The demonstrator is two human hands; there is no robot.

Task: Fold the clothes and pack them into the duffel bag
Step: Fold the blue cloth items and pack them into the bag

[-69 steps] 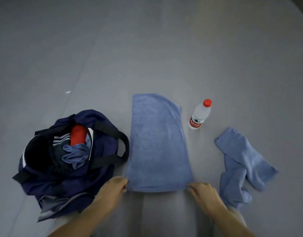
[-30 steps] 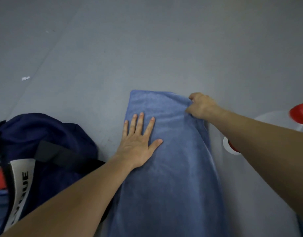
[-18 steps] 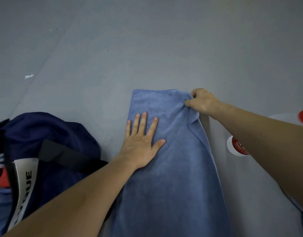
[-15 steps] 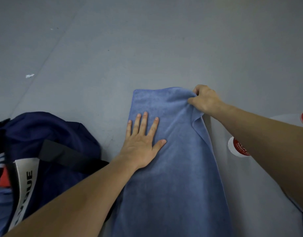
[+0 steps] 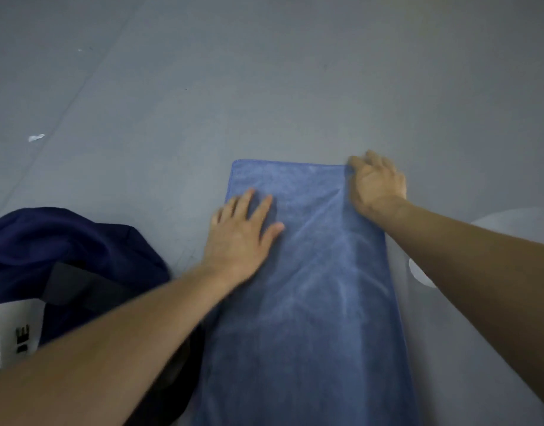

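Widest of all is the grey floor [image 5: 264,72], which gives the work a flat, firm base. On it the blue towel [image 5: 310,302] lies as a long strip running away from the person, already narrowed, so I judge the next fold will bring one short end over the other. To its left sits the navy duffel bag [image 5: 64,241], close enough, I'd say, that a finished fold can go straight in. The towel is not packed yet. The left hand [image 5: 240,238] lies flat on the towel's left side with fingers spread and straight, most likely pinning it so it can't slide. The right hand [image 5: 376,186] has its fingers curled on the far right corner, and diagonal creases fan out from that grip. That looks like a pull to square the corner. A water bottle [image 5: 421,276] shows just beside the towel's right edge, mostly hidden behind the right forearm. A small white scrap [image 5: 36,137] lies well off to the left. Compared with half a second back, the far right corner is no longer lifted and bunched and the top edge now runs straight. The left hand has slid a touch and is blurred.
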